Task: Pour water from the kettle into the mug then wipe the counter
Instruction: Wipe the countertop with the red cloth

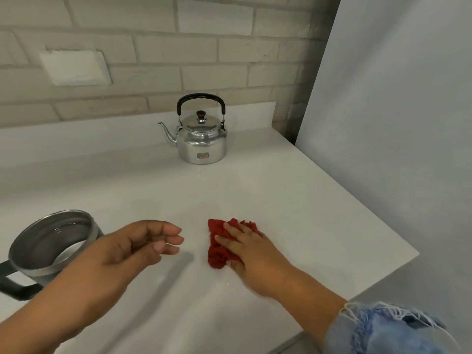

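A shiny metal kettle (201, 139) with a black handle stands upright at the back of the white counter (293, 200), its spout pointing left. A steel mug (51, 244) with a black handle sits at the near left and holds water. My right hand (245, 249) presses flat with straight fingers on a crumpled red cloth (217, 249) on the counter. My left hand (138, 246) hovers between the mug and the cloth with loosely curled fingers, holding nothing.
A brick wall with a white plate (76, 67) runs behind the counter. A pale panel (396, 111) rises at the right. The counter's right edge runs diagonally toward the near corner (413, 254). A small wet spot (226, 284) glints near my right wrist.
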The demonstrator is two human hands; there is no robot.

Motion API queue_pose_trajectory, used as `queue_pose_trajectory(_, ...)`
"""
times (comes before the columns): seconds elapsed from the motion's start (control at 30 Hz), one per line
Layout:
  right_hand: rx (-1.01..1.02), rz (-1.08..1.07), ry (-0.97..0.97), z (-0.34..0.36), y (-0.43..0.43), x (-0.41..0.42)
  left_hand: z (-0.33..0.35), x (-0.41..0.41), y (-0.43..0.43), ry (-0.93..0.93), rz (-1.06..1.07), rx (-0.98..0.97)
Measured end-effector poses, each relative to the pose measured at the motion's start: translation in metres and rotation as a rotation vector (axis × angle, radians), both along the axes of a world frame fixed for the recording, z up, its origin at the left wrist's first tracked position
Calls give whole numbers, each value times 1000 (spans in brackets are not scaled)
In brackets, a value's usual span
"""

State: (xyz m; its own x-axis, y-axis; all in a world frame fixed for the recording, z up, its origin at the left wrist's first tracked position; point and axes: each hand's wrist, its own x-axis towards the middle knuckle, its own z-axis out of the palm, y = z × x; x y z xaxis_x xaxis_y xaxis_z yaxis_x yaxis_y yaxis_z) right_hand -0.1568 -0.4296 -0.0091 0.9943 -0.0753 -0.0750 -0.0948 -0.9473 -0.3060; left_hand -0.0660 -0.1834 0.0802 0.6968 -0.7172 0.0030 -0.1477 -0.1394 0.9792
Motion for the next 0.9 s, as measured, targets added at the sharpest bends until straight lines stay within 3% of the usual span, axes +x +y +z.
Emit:
queue_pose_trajectory(0.1, 119, -35, -42, 11, -30, 8, 4, 2, 9, -33, 21, -30)
queue_pose_trajectory(0.23, -17, -321, 32, 21, -76, 17, 0, 4, 26, -69, 86, -56)
queue_pose_trajectory(0.3, -38, -287, 57, 15, -59, 25, -1, 3, 34, -71, 112, -74)
queue_pose_trajectory(0.4, -3, -126, -82, 8, -16, 36, 0, 0, 43, -116, 130, -70)
queue_pose_trajectory(0.47, 165, -90, -145, 13, -1, 43, 2, -2, 48, -148, 150, -84)
queue_pose_trajectory(0.57, 716, -207, -194, 45, -14, 52, 8, -1, 61, -221, 197, -111)
queue_pose_trajectory(0.6, 791, -276, -238, 54, -27, 57, 9, 0, 66, -249, 221, -115)
queue_pose_trajectory(0.67, 564, -398, -205, 62, -60, 70, 13, 1, 77, -290, 275, -115)
queue_pose_trajectory(0.73, 141, -450, 64, 54, -85, 83, 15, 1, 86, -307, 345, -105)
queue_pose_trajectory(0.77, 26, -427, 176, 47, -89, 89, 14, 3, 90, -306, 389, -95)
queue_pose_trajectory(0.9, -19, -255, 151, 29, -60, 125, 7, 21, 105, -256, 549, 9)
